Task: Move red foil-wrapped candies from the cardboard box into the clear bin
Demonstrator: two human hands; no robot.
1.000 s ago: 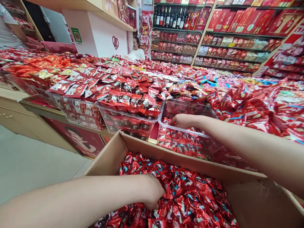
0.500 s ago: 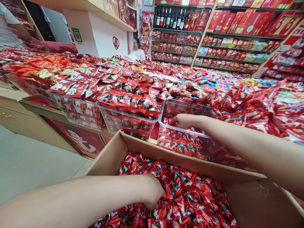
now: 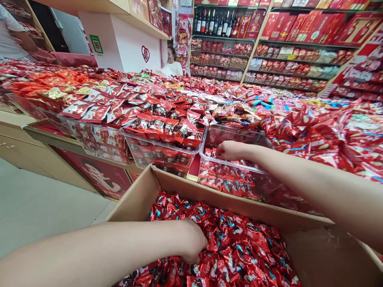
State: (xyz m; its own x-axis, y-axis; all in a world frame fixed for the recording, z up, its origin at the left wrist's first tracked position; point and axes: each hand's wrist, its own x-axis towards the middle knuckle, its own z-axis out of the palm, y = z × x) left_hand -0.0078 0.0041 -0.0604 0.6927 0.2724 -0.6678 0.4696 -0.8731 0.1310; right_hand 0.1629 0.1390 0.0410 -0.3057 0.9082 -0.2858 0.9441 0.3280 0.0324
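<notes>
Red foil-wrapped candies with blue and white print fill the cardboard box in front of me. My left hand is down among them with its fingers curled under; what they hold is hidden. Beyond the box edge, my right hand reaches over the rim of a clear plastic bin. Its fingers are bent and pressed together on the small red candies inside, which look like those in the box. These candies lie in rows against the bin's front wall, well below its rim.
A clear bin of red-and-black packets stands left of my right hand. Red triangular packets are heaped to the right. Shelves with bottles and red boxes line the back. One person is behind the display, another far left.
My right hand has shifted very slightly up inside the clear bin, its fingers still bent at the candies. My left hand stays in place in the box.
</notes>
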